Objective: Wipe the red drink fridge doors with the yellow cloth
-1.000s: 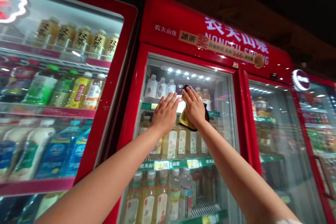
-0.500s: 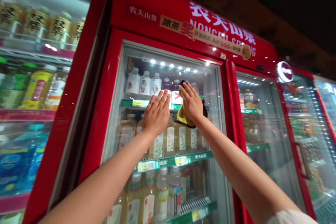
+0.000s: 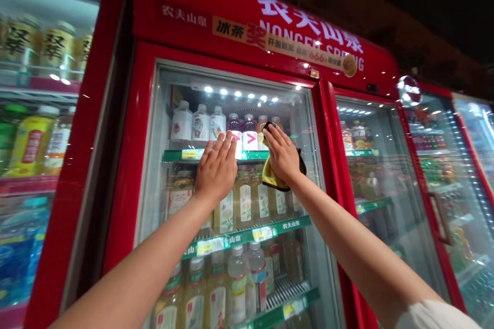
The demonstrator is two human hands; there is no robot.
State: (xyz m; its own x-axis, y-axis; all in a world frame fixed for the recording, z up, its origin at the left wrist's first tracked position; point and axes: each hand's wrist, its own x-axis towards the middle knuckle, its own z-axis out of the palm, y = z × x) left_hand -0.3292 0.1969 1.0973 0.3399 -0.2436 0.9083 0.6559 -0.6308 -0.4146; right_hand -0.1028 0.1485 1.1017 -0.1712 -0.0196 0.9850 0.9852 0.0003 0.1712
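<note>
Cloth point(image 3: 272, 178) under right hand point(image 3: 284, 158), fingers point(image 3: 276, 140) extended upward

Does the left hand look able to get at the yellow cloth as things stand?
Likely yes: nothing seems to stand between the left hand and the yellow cloth at the glass door, though the right hand covers part.

The right hand point(image 3: 284, 157) is on a yellow cloth point(image 3: 273, 177) with black edges, up at the glass door point(image 3: 304, 100). The left hand point(image 3: 216, 169) is flat beside it, with no cloth. Behind both hands, bottles point(image 3: 249, 133) stand in rows.
</note>
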